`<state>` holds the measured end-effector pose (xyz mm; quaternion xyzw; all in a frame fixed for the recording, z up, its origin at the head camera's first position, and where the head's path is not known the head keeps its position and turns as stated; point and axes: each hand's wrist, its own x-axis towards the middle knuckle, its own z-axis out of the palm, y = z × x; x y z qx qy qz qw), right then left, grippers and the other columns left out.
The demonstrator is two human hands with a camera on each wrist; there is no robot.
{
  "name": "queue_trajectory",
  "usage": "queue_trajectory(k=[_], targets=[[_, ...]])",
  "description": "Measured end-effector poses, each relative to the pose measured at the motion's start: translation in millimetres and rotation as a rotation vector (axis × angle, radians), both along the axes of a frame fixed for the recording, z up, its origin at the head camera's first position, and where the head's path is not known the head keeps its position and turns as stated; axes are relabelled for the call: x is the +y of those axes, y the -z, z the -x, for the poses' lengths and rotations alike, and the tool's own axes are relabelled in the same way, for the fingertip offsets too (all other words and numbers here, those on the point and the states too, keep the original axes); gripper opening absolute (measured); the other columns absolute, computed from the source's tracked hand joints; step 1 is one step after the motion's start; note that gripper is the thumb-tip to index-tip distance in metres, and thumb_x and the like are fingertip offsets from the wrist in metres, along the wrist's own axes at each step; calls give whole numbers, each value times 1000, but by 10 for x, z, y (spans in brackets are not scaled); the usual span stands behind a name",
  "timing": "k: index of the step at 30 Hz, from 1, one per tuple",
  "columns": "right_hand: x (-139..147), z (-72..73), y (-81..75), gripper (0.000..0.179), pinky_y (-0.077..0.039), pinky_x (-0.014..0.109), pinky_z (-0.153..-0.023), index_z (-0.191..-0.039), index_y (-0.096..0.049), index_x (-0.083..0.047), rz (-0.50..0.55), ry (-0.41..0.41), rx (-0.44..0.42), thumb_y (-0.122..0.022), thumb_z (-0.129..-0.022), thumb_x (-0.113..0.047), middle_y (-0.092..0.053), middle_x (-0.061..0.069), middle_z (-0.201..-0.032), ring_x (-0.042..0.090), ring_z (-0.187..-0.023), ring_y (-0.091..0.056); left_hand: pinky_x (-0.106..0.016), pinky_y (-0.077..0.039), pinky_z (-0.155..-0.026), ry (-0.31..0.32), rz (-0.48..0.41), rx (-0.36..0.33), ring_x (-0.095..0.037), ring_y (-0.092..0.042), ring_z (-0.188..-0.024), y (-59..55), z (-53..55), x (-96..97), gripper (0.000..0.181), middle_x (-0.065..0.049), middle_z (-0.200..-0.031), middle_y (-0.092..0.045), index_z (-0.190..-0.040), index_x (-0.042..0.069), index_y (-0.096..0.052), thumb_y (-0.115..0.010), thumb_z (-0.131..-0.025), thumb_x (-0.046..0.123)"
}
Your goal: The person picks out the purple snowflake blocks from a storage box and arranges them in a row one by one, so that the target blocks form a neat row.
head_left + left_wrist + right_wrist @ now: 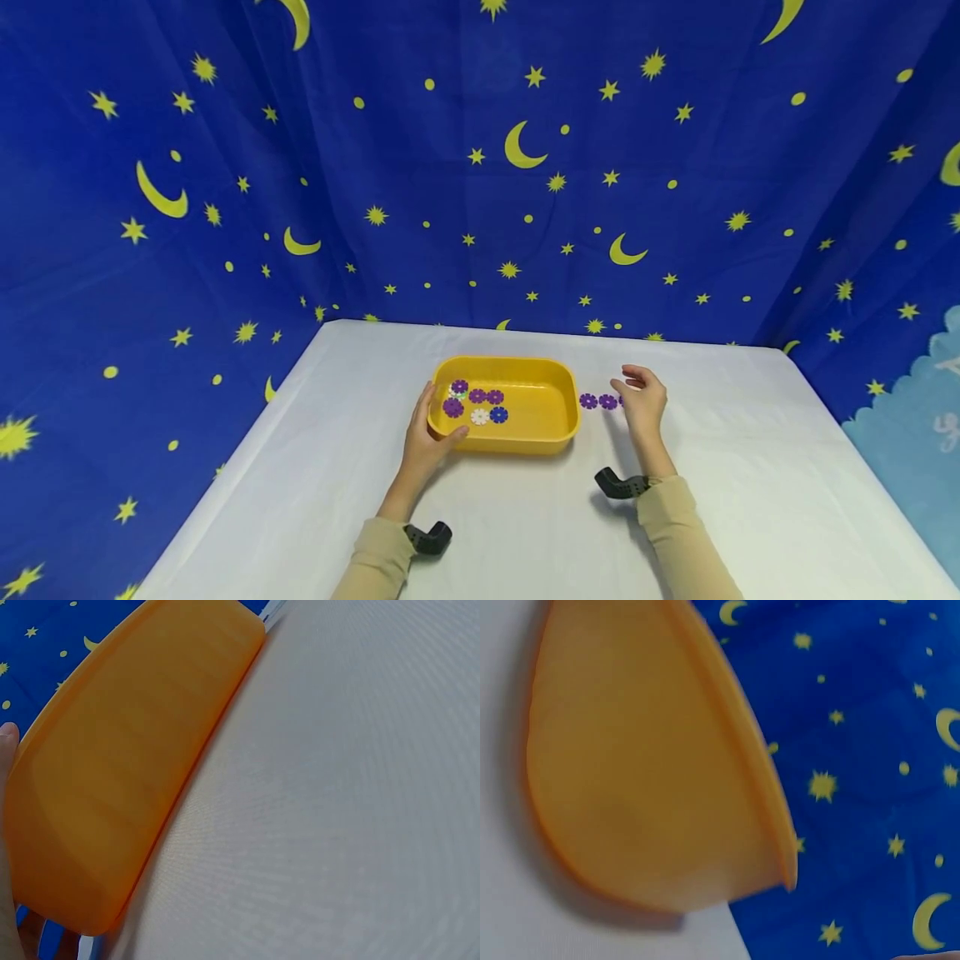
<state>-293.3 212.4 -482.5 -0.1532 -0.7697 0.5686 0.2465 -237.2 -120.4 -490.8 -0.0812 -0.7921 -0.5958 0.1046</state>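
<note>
My left hand [423, 442] holds the near left corner of a yellow plastic tub [525, 446], thumb over the front rim and fingers along the left wall. The left wrist view shows the thumb [7, 739] against the tub's side. Inside the tub lie several flower-shaped notched discs: purple ones [453, 407], a blue one [498, 415], a white one [479, 417]. To the tub's right, purple discs [588, 402] lie in a row on the table. Over the row's right end is my right hand [645, 408], partly hiding a disc, thumb and fingers apart, with nothing visible between them.
A white cloth [510, 525] covers the table. Behind it and at both sides hang blue curtains [450, 192] with yellow moons and stars. Each wrist carries a black camera mount [621, 483].
</note>
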Motion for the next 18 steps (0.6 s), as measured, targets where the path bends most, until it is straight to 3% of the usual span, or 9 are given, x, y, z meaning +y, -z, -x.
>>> queue_trajectory(k=[10,18], targets=[[-293,30,-87,32,-41,-2,-63,-114,-62,4,47,-87,-47,-67,-83,-5,-63,23,-115,27,-100,-58,-57,-15,-119,-23,-14,2,-42,-19,-144,-6,-3,3,86,-22,-157,-21,-145,-5,-29,-76,-74,9],[-505,94,-190,29,-41,2,-68,-111,-64,4,62,-119,-11,-67,-83,-5,-64,24,-112,27,-99,-58,-59,-15,-118,-21,-5,3,-42,-20,-144,11,2,20,88,-22,-157,-21,-146,-3,-29,-77,-75,12]])
